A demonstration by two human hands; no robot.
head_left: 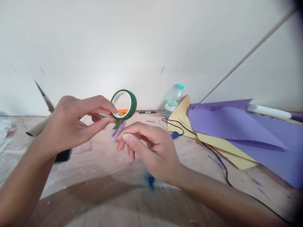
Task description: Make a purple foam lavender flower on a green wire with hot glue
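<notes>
My left hand (80,116) pinches a roll of dark green tape (133,105) between thumb and fingers, up off the table. A short loose end of the tape (116,124) hangs below the roll. Close by on the right, my right hand (151,148) is closed in a pinch on a thin wire (131,165), whose lower end points down below the fingers. Between and behind the two hands lie slim purple beaded-looking strips (121,127), partly hidden by the right fingers.
A water bottle (174,101) leans at the wall. Purple paper (222,123) and yellow paper (236,157) lie at right, with a black cable (222,165) crossing. A pen (148,112) is at the back; a cardboard tube (38,126) and a phone (63,156) are at left.
</notes>
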